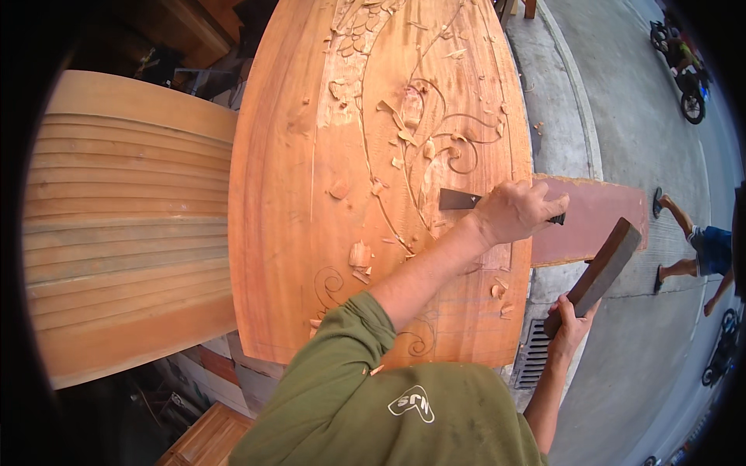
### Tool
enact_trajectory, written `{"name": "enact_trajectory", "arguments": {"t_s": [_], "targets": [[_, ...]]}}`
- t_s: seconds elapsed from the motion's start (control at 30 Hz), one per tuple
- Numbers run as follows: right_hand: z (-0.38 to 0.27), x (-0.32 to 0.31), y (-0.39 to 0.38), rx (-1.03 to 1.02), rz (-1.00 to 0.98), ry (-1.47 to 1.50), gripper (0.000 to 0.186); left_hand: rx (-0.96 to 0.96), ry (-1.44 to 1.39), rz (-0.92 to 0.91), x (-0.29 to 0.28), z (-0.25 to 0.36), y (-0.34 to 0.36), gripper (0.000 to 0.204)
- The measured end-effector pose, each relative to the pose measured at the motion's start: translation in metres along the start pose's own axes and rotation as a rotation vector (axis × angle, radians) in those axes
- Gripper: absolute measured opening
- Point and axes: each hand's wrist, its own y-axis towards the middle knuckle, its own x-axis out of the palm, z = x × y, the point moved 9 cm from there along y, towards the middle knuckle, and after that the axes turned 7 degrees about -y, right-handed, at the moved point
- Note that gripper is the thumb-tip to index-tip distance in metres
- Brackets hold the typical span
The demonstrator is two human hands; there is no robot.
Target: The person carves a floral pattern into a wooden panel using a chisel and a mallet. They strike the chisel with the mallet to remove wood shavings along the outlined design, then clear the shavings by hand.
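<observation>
My left hand [519, 208] is closed round the dark handle of a flat steel chisel [458, 199], whose blade lies over the carved wooden panel [280, 155]. The panel has raised and pencilled scrollwork, with curled shavings [404, 136] scattered over it. In my right hand [569, 326], at the panel's right side, is a dark wooden block-shaped mallet [598, 268], held tilted up and to the right.
A slatted wooden panel [128, 155] lies at left. A reddish board [590, 221] juts out right, over a concrete edge by a drain grate [531, 353]. Beyond, on the pavement, are a walking person [707, 248], a rider on a motorbike [684, 62] and another motorbike [719, 349].
</observation>
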Motion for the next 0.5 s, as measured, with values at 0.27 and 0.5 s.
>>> {"name": "enact_trajectory", "arguments": {"t_s": [0.27,0.5], "targets": [[-0.025,0.034,0.027,-0.061,-0.053,0.073,0.048,-0.042,-0.078,-0.008,-0.01,-0.022,-0.004,0.05],[-0.031,0.084,0.028,-0.056,-0.204,-0.182,0.082,-0.061,0.002,0.071,-0.028,-0.021,0.0,0.048]]}}
